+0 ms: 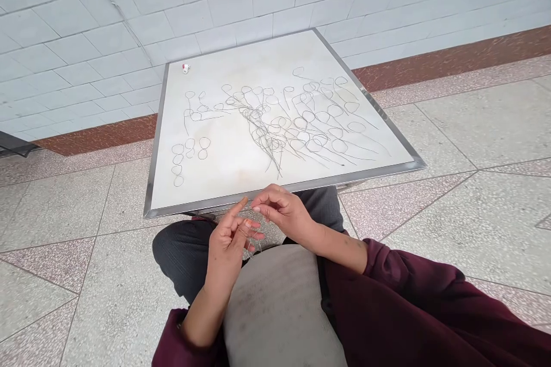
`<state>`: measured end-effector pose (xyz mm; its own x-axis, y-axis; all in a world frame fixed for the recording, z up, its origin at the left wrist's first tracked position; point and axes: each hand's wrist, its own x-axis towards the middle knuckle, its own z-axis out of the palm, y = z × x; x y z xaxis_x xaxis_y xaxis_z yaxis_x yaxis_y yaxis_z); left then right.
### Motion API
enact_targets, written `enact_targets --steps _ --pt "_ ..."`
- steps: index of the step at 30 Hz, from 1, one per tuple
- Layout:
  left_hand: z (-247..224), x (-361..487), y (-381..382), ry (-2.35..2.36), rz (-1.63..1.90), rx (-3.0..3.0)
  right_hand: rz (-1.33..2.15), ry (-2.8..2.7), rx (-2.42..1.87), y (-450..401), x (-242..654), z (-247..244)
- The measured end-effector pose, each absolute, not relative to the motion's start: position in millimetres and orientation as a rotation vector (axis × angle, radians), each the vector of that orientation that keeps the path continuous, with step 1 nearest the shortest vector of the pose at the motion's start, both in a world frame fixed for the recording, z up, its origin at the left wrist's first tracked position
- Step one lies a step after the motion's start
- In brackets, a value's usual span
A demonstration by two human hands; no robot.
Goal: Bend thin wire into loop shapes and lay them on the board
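A thin, pale wire [260, 245] bent into a loop hangs between my hands, just off the table's near edge and above my lap. My right hand [286, 212] pinches one part of it between thumb and forefinger. My left hand [232, 238] holds it between the thumb and the lower fingers, with the forefinger stretched out towards my right hand. The exact grip points on so fine a wire are hard to make out. Past my hands, many looped wires [318, 139] with long tails lie tangled on the white table [224, 178].
Several small figure-eight wire pieces [178, 171] lie at the table's left. A small white and red item [186, 68] sits in the far left corner. Grey metal trim [387, 120] edges the table, and a tiled wall [232, 6] stands behind. A grey cloth [279, 304] covers my lap.
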<state>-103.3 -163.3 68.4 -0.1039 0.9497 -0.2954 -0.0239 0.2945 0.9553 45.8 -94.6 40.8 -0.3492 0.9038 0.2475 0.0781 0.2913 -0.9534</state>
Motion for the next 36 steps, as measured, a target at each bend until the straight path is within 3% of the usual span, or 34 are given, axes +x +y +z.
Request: enact_targets --steps 31,36 --pt "73.8 -108.5 -165.5 1.294 1.027 0.763 0.758 -1.82 -0.776 -97.7 43.8 45.0" --pt "72.5 -106.4 -162.3 1.321 1.074 0.73 0.829 -1.854 -0.76 -96.4 45.6 45.8"
